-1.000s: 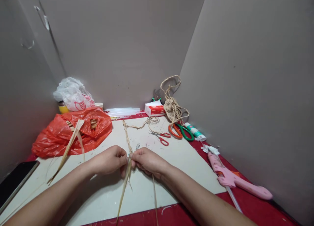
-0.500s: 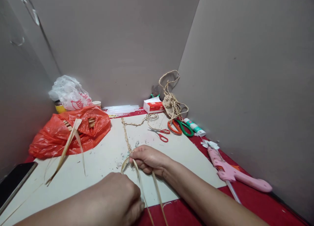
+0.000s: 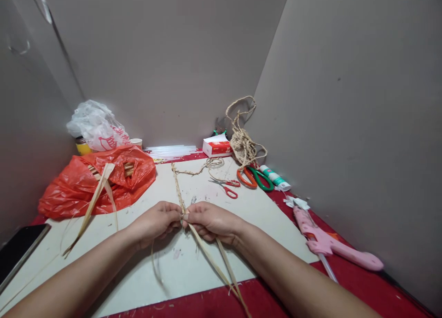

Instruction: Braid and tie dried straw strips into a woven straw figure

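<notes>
A thin braided straw cord [image 3: 177,189] runs down the white board [image 3: 138,272] to where both hands meet. My left hand [image 3: 162,221] pinches at the cord's lower end, and one loose strand [image 3: 157,267] hangs below it. Right beside it, my right hand [image 3: 207,221] is closed on the same spot, thumb and index finger pressed together. Two flat straw strips [image 3: 214,262] trail from under the right hand toward the front edge. The exact crossing of strands is hidden by my fingers.
Small red-handled scissors [image 3: 226,188], larger shears [image 3: 257,177] and a rope bundle [image 3: 243,147] lie beyond my right hand. A pink glue gun [image 3: 331,244] rests at the right. On the left are an orange plastic bag [image 3: 69,189], straw strips [image 3: 91,205] and a phone [image 3: 20,249].
My left hand has moved up and forward from the near edge to the braid's end, meeting my right hand. The right hand stays in place; the loose strips have shifted.
</notes>
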The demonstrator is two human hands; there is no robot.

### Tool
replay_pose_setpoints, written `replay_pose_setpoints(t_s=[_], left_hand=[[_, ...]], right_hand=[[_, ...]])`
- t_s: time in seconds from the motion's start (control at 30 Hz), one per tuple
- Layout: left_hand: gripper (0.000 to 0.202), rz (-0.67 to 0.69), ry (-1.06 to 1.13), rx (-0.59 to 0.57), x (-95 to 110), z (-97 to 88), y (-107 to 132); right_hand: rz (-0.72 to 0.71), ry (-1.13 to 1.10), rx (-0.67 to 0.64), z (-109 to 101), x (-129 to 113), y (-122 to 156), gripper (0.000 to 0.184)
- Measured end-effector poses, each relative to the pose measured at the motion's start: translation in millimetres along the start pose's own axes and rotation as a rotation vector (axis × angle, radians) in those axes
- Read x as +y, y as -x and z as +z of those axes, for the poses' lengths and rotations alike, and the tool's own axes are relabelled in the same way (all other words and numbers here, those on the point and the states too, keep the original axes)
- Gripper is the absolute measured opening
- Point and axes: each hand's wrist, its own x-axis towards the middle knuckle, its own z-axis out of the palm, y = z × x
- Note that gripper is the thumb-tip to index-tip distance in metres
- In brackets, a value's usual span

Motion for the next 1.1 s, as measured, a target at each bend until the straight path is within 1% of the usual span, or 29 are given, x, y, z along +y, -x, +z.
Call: replay_pose_setpoints(t_s=[0.1,0.2,0.27,0.37,0.47,0.6,0.67,0.73,0.8,0.87,0.93,0.97,1.03,1.1], left_hand=[[0.021,0.045,-0.152,0.04,-3,-4.1,-2],[0.023,0.081,-0.312,0.085,-8,-9.0,-5],[0.023,0.083,-0.364,0.092,-10,-10.5,-7],[0.025,0.064,-0.335,0.068,-10,-9.3,-7],[0.023,0.032,-0.239,0.055,-9,-5.9,-6],[0.02,0.042,-0.152,0.079,-14,-3.2,-9],[0.02,0.067,-0.146,0.093,-17,-2.8,-11],[0.02,0.087,-0.139,0.104,-20,-2.3,-13],[0.019,0.11,-0.121,0.106,-20,-1.4,-13],[0.018,0.123,-0.093,0.104,-19,0.0,-12],[0.017,0.121,-0.046,0.11,-16,1.6,-10],[0.017,0.112,-0.019,0.119,-14,2.5,-9],[0.016,0.084,0.029,0.131,-11,4.4,-7],[0.018,0.059,0.054,0.128,-10,6.2,-6]], right_hand=[[-0.028,0.214,0.067,3,-1,2,0.015],[-0.119,0.528,0.164,5,-1,3,0.018],[-0.169,0.708,0.219,6,0,2,0.018],[-0.224,0.905,0.292,8,3,3,0.021],[-0.264,1.022,0.332,11,3,5,0.024],[-0.249,1.075,0.323,9,-2,13,0.026],[-0.24,1.087,0.356,8,-7,17,0.025],[-0.225,1.04,0.378,8,-11,19,0.022],[-0.163,0.886,0.339,11,-14,20,0.021],[-0.049,0.659,0.256,18,-12,18,0.022],[0.069,0.472,0.189,25,-5,14,0.023],[0.107,0.427,0.185,29,0,12,0.021],[0.118,0.468,0.233,34,10,9,0.02],[0.05,0.657,0.33,39,16,8,0.022]])
